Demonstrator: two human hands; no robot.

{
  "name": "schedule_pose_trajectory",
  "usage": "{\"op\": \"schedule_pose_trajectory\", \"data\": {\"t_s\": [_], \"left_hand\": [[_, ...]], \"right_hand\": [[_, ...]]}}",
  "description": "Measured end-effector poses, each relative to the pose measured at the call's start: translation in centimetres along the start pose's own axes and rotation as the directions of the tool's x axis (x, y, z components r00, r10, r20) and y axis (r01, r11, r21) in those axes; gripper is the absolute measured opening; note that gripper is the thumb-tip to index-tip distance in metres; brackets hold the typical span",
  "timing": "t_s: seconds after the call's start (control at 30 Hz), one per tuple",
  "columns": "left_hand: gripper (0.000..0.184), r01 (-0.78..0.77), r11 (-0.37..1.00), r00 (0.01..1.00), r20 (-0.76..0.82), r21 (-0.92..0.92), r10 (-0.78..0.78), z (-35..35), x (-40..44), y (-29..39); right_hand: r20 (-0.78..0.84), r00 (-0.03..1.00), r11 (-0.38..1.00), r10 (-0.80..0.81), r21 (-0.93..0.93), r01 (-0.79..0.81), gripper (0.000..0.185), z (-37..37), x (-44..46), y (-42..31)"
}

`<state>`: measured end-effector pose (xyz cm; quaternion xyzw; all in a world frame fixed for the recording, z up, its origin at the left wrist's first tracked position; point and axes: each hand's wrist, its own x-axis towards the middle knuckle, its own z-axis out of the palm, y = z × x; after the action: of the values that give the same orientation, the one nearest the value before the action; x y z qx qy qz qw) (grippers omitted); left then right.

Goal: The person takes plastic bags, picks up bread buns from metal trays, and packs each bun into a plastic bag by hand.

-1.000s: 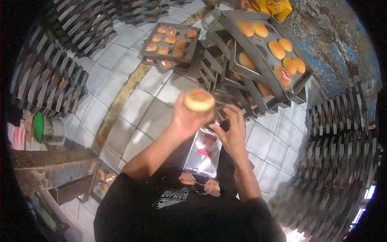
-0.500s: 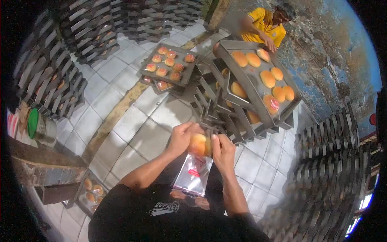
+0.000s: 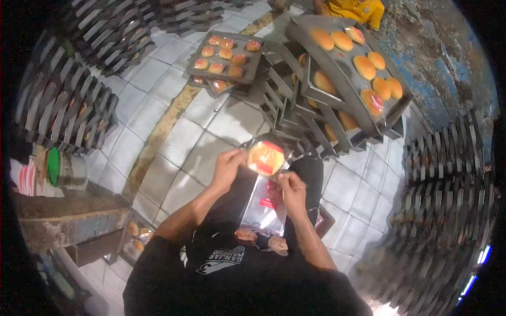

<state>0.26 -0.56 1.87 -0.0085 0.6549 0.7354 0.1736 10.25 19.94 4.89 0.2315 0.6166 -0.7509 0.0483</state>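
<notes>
A round golden bun in a clear plastic bag with red print [image 3: 265,158] is held up over my lap between both hands. My left hand [image 3: 229,167] is closed on the bag's left edge, beside the bun. With a pinch, my right hand [image 3: 293,189] grips the bag's lower right corner. Just below, a stack of clear bags with red print [image 3: 263,213] lies on my lap. Two small pinkish-brown pieces [image 3: 278,244] rest at the near end of that stack; what they are is unclear.
Ahead to the right, stacked metal trays hold buns, the top tray [image 3: 345,63] tilted. Another tray [image 3: 242,78] of wrapped buns sits on the tiled floor [image 3: 182,139]. Tall tray stacks [image 3: 440,221] stand on both sides. A person in yellow [image 3: 358,9] is beyond.
The bagged bun has turned to show its round face and printed bag, and my hands have spread to its edges. The view has tipped downward, so less of the other person shows.
</notes>
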Motion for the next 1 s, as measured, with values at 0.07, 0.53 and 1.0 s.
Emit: {"op": "schedule_pose_trajectory", "data": {"t_s": [0.07, 0.53, 1.0], "left_hand": [[0.024, -0.056, 0.994, 0.998, 0.016, -0.094, 0.058, 2.1, 1.5, 1.8], [0.043, -0.712, 0.117, 0.644, 0.577, 0.692, 0.503, 2.7, -5.9, 2.0], [0.027, 0.151, 0.983, 0.709, 0.681, 0.106, -0.183, 3.9, -3.9, 5.1]], "right_hand": [[-0.088, 0.963, 0.964, -0.256, 0.056, 0.261, 0.027, 0.1, 0.3, -1.0], [0.219, 0.424, 0.125, -0.879, -0.752, 0.647, 0.037, -5.6, -0.2, -22.8], [0.357, 0.917, 0.983, 0.176, -0.104, -0.149, 0.015, -12.3, -6.6, -10.4]]}}
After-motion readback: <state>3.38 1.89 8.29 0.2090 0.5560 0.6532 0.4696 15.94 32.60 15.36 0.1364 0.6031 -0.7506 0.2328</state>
